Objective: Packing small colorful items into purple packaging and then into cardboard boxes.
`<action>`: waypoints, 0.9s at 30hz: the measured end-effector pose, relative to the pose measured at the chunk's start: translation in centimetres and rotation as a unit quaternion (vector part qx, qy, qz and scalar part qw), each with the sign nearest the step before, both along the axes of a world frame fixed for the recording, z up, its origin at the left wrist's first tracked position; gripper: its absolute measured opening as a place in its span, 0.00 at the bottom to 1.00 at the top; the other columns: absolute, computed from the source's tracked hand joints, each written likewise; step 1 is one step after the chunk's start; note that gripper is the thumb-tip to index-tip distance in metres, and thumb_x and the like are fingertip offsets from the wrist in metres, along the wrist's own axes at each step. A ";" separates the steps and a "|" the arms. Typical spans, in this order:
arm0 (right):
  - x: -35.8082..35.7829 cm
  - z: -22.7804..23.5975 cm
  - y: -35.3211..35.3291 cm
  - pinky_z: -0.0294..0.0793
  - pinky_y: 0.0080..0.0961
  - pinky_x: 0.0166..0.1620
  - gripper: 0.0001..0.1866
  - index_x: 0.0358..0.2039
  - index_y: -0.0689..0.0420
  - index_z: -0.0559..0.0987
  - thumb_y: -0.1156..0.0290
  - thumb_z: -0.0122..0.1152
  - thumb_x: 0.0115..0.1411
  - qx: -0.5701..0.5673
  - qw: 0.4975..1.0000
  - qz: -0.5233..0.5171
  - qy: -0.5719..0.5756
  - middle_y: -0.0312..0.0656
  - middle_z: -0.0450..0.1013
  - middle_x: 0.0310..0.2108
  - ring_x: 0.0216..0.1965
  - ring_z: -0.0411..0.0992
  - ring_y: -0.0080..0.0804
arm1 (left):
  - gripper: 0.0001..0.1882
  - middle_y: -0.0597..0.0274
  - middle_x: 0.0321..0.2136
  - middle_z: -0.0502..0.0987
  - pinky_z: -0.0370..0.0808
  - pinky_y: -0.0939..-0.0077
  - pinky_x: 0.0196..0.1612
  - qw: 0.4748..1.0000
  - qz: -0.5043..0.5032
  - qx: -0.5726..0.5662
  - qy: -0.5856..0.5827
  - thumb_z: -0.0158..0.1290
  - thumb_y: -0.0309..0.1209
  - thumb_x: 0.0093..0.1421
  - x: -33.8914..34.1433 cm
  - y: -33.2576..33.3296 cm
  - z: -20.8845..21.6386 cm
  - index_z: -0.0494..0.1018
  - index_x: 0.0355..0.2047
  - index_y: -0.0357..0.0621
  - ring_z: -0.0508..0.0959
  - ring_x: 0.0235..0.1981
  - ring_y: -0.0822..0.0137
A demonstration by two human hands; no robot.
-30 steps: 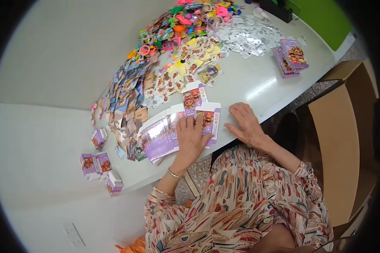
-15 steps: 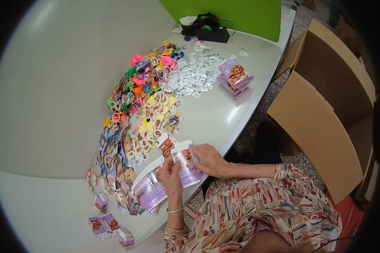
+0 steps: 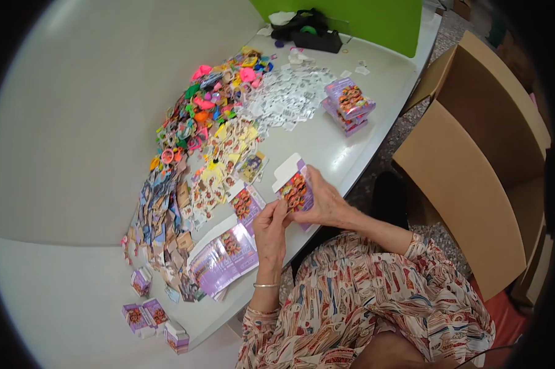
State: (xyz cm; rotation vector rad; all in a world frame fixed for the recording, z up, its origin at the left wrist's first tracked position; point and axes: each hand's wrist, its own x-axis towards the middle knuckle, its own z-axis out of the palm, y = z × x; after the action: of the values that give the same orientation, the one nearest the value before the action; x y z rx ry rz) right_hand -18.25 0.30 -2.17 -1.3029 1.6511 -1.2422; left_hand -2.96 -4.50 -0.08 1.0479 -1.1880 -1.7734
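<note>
Between both hands is a small purple carton with a colourful picture and a white top flap standing out. My right hand wraps its right side. My left hand pinches its lower left edge with thumb and fingers. Just left of the hands lies a stack of flat purple carton blanks on the white table. Another picture carton lies at the stack's upper end, beside a pile of small yellow-and-white picture cards.
A heap of bright small toys runs along the wall side, with white paper slips beside it. Stacked purple boxes stand near the right edge. Small cartons sit at lower left. An open cardboard box stands right.
Both hands have moved up and to the right with the carton. Its picture side now faces up more fully, and the white flap points up and left.
</note>
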 end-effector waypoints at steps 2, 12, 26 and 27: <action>-0.8 0.1 0.0 0.70 0.36 0.52 0.58 0.59 0.71 0.51 0.55 0.74 0.35 0.024 0.998 -0.019 0.059 0.62 0.66 0.49 0.51 0.69 0.52 | 0.10 0.64 0.30 0.78 0.76 0.82 0.34 1.000 0.011 0.011 -0.001 0.54 0.29 0.62 -0.1 -0.1 -0.3 0.77 0.39 0.33 0.76 0.29 0.76; -0.1 0.2 0.2 0.73 0.38 0.47 0.55 0.58 0.68 0.52 0.54 0.75 0.38 0.005 0.992 -0.039 0.116 0.60 0.67 0.47 0.46 0.72 0.53 | 0.10 0.61 0.31 0.79 0.79 0.78 0.34 0.993 0.009 -0.084 -0.084 0.54 0.30 0.62 0.1 0.3 -2.2 0.77 0.38 0.34 0.78 0.33 0.74; -2.4 0.4 0.1 0.74 0.27 0.37 0.29 0.39 0.64 0.69 0.63 0.74 0.42 0.000 0.994 0.100 -0.050 0.46 0.76 0.28 0.33 0.75 0.28 | 0.23 0.58 0.42 0.76 0.73 0.81 0.44 0.983 -0.042 -0.178 0.003 0.53 0.23 0.62 -0.3 0.7 -2.0 0.64 0.57 0.37 0.75 0.39 0.73; -2.7 0.1 0.2 0.73 0.26 0.36 0.28 0.38 0.63 0.69 0.64 0.74 0.43 -0.012 0.993 0.111 -0.032 0.45 0.76 0.28 0.31 0.74 0.26 | 0.23 0.58 0.42 0.76 0.73 0.81 0.44 0.983 -0.044 -0.176 0.002 0.53 0.23 0.62 -0.1 0.6 -2.5 0.64 0.57 0.37 0.75 0.39 0.73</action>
State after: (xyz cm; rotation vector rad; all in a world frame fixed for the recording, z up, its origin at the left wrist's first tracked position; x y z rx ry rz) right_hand -20.90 0.50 -2.05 -1.4039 1.4086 -1.1594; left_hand -3.06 -3.94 -2.53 0.7919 -1.4986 -1.5515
